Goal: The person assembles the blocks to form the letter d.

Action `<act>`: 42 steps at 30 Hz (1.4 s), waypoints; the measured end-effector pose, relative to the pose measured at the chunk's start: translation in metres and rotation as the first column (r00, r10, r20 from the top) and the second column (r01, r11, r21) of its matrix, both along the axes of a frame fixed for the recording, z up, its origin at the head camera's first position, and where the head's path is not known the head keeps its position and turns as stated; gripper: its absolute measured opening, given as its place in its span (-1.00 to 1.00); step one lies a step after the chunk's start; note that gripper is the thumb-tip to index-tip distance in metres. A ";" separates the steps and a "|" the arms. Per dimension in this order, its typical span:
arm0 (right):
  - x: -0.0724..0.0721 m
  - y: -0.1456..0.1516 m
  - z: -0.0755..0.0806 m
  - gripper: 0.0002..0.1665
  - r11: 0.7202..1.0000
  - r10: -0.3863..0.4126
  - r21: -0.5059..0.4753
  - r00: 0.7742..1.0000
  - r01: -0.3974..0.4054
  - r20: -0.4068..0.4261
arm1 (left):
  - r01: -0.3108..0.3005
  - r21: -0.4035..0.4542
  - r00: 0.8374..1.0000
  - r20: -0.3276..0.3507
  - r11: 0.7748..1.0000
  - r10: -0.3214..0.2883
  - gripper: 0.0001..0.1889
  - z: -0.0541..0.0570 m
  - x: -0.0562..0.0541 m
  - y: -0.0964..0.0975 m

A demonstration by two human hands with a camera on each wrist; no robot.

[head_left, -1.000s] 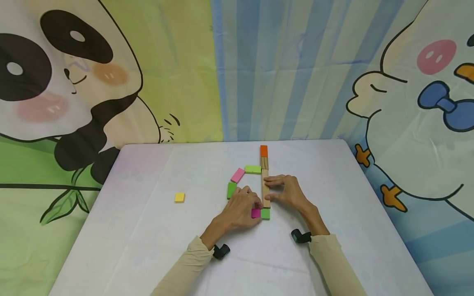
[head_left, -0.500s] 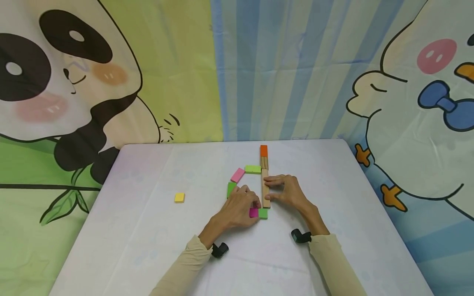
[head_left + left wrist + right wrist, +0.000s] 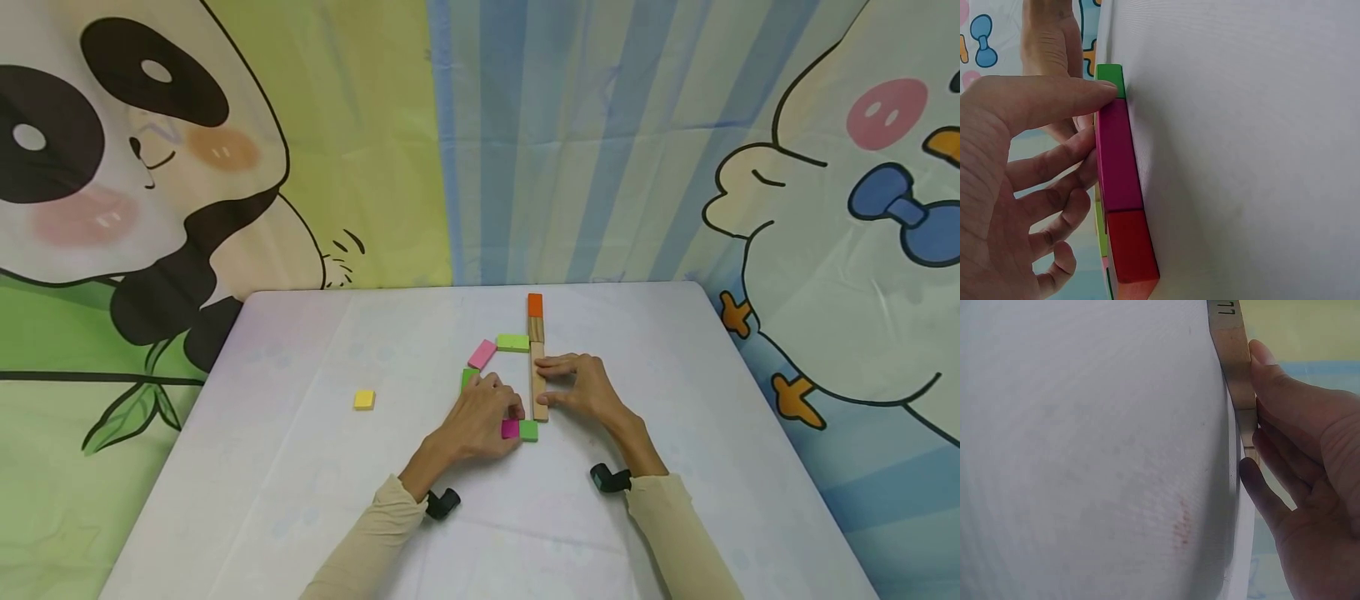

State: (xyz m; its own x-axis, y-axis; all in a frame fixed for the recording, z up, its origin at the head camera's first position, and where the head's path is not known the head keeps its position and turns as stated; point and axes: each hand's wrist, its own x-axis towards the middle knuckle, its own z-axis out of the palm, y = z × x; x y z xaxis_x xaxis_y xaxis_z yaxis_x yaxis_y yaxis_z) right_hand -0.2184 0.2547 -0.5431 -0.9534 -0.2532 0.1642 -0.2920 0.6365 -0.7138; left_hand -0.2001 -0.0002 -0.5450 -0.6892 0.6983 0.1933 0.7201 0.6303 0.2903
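My left hand (image 3: 480, 421) is over the near end of a block outline. Its thumb tip presses where the magenta block (image 3: 1119, 156) and the small green block (image 3: 1109, 74) meet, with the fingers behind them, pinching both. A red block (image 3: 1134, 247) adjoins the magenta one in the left wrist view; the hand hides it in the head view. My right hand (image 3: 583, 387) lies beside a plain wooden block strip (image 3: 539, 383). Its thumb and fingertips touch the strip's right side without wrapping round it.
An orange block (image 3: 535, 305) tops the strip. Lime (image 3: 513, 342), pink (image 3: 482, 354) and green (image 3: 468, 377) blocks curve left from it, the green one partly hidden. A yellow block (image 3: 364, 400) lies apart on the white table (image 3: 285, 475).
My left hand has slid slightly left, taking the magenta and green blocks along, so the green block now sits left of the strip's near end. The right hand has stayed in place.
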 end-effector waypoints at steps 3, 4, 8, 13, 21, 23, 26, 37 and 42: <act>-0.001 0.000 -0.001 -0.37 1.000 0.000 -0.005 1.000 0.000 0.000 | -0.001 0.001 1.000 0.005 1.000 0.001 -0.80 0.000 0.000 0.000; -0.001 0.001 -0.001 -0.38 1.000 0.001 -0.007 1.000 -0.001 0.000 | -0.001 0.000 1.000 0.009 1.000 0.001 -0.80 0.001 0.000 0.000; -0.001 0.001 -0.001 -0.38 1.000 0.006 -0.013 1.000 -0.006 -0.002 | -0.002 -0.002 1.000 0.021 1.000 0.002 -0.79 0.001 -0.001 -0.001; 0.000 0.000 0.000 -0.38 1.000 0.007 -0.012 1.000 -0.007 -0.004 | -0.003 -0.008 1.000 0.023 1.000 0.003 -0.77 0.002 -0.001 -0.001; 0.001 0.000 0.000 -0.38 1.000 -0.001 0.001 1.000 0.001 0.002 | -0.001 -0.033 0.999 0.041 0.999 0.002 -0.69 0.006 0.000 -0.004; 0.001 0.000 0.000 -0.38 1.000 -0.001 0.002 1.000 0.001 0.004 | -0.001 -0.022 0.998 0.069 1.000 0.002 -0.62 0.010 -0.001 -0.008; 0.000 0.000 0.000 -0.38 1.000 0.005 0.002 1.000 -0.005 0.003 | -0.025 0.027 0.992 0.123 0.999 0.021 -0.54 0.018 -0.004 -0.019; 0.000 -0.001 0.001 -0.38 1.000 0.010 0.000 1.000 -0.010 -0.005 | -0.288 0.187 0.957 0.091 0.939 0.276 -0.63 0.047 -0.021 -0.110; 0.000 -0.001 0.001 -0.37 1.000 0.013 0.000 1.000 -0.013 -0.002 | -0.369 0.171 0.929 0.096 0.913 0.358 -0.59 0.047 -0.017 -0.147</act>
